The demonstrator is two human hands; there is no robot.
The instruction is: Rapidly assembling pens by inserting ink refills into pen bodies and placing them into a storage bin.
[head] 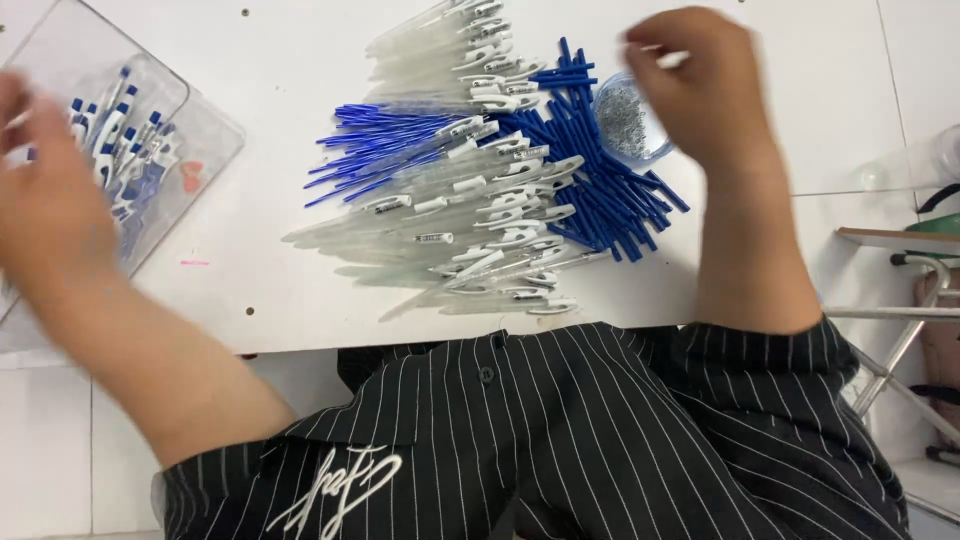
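I am reaching my right hand (pixel 700 85) over the small clear cup of metal springs (pixel 628 120) at the far side of the white table (pixel 270 290), my fingers bunched together, pinching a small pale piece I cannot make out. The cup is sitting just beside the pile of blue pen refills (pixel 600 190), which is lying partly under a heap of clear pen barrels with white clips (pixel 480 220) in the middle of the table. My left hand (pixel 45 200) is hovering blurred over the clear plastic tray (pixel 205 140) at the left, where assembled blue and white pens (pixel 120 135) are lying; I cannot tell whether its fingers are spread or closed. My striped black shirt (pixel 560 440) is filling the bottom of the view.
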